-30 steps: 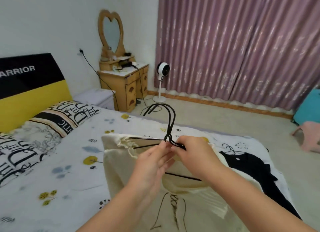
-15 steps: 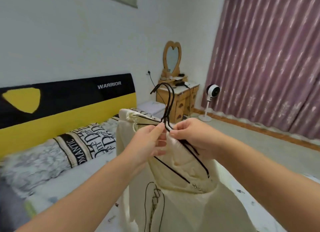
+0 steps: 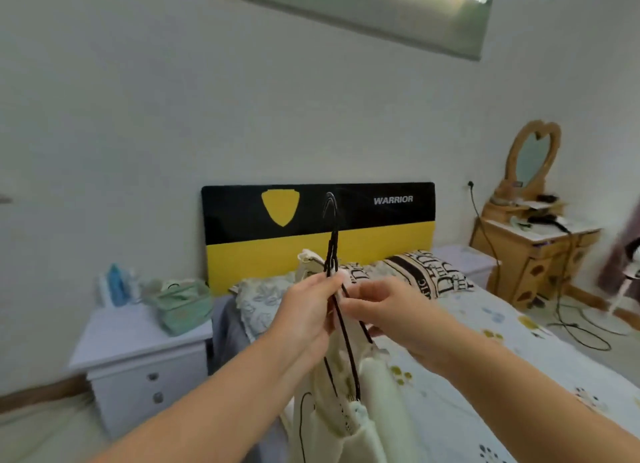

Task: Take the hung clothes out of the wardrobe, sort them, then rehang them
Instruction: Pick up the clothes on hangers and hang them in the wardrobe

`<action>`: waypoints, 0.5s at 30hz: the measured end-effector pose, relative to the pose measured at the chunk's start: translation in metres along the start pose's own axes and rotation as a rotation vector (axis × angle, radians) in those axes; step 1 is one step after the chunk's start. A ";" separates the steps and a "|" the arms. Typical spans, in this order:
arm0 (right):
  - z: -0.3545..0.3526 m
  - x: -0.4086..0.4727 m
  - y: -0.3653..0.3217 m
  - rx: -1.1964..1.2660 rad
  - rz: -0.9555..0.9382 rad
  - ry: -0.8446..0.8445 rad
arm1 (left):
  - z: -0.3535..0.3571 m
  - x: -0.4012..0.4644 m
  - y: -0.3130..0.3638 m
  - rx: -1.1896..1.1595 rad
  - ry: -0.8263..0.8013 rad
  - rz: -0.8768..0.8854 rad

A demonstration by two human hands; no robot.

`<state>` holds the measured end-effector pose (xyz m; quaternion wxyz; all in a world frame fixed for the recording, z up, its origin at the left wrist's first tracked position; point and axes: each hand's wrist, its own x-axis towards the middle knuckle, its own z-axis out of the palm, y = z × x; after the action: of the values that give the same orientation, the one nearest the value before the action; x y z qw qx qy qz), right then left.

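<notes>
A cream garment (image 3: 374,386) hung from black wire hangers (image 3: 331,254), held upright above the bed (image 3: 485,376) with the hooks pointing upward in front of the headboard. More than one hanger appeared to be stacked together; the exact count could not be determined. The fabric was bunched around the hanger arms and draped downward out of view. A thin dark line marking showed on its lower front. The garment was clear of the bed surface.
</notes>
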<state>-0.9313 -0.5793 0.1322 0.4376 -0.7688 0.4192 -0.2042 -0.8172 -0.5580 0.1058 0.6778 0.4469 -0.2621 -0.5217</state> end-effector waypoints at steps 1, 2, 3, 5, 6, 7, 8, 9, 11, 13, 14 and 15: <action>0.015 0.000 -0.009 -0.022 -0.004 -0.024 | -0.016 0.003 0.012 -0.023 0.035 0.025; 0.031 0.001 -0.016 -0.016 0.005 -0.060 | -0.031 0.007 0.023 -0.046 0.070 0.049; 0.047 0.001 -0.020 0.017 0.023 -0.121 | -0.046 0.010 0.034 -0.059 0.099 0.072; 0.082 0.002 -0.032 0.127 0.053 -0.249 | -0.073 0.017 0.052 -0.060 0.145 0.103; 0.100 0.005 -0.037 0.162 0.041 -0.283 | -0.086 0.020 0.059 -0.066 0.166 0.113; 0.117 0.013 -0.039 0.180 0.008 -0.287 | -0.098 0.023 0.065 -0.073 0.184 0.121; 0.132 0.022 -0.042 0.189 -0.042 -0.268 | -0.110 0.025 0.071 -0.079 0.198 0.132; 0.147 0.032 -0.044 0.199 -0.089 -0.238 | -0.121 0.028 0.077 -0.080 0.213 0.148; 0.172 0.051 -0.054 0.278 -0.145 -0.193 | -0.145 0.035 0.091 -0.083 0.245 0.182; 0.191 0.070 -0.067 0.414 -0.180 -0.197 | -0.171 0.041 0.106 -0.061 0.272 0.210; 0.198 0.079 -0.073 0.478 -0.196 -0.218 | -0.184 0.044 0.113 -0.027 0.275 0.220; 0.204 0.091 -0.078 0.528 -0.213 -0.249 | -0.198 0.047 0.121 0.028 0.271 0.234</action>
<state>-0.7044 -0.5305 0.0846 0.6463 -0.6872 0.2119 -0.2552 -0.5827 -0.5296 0.1151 0.7565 0.4891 -0.2260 -0.3706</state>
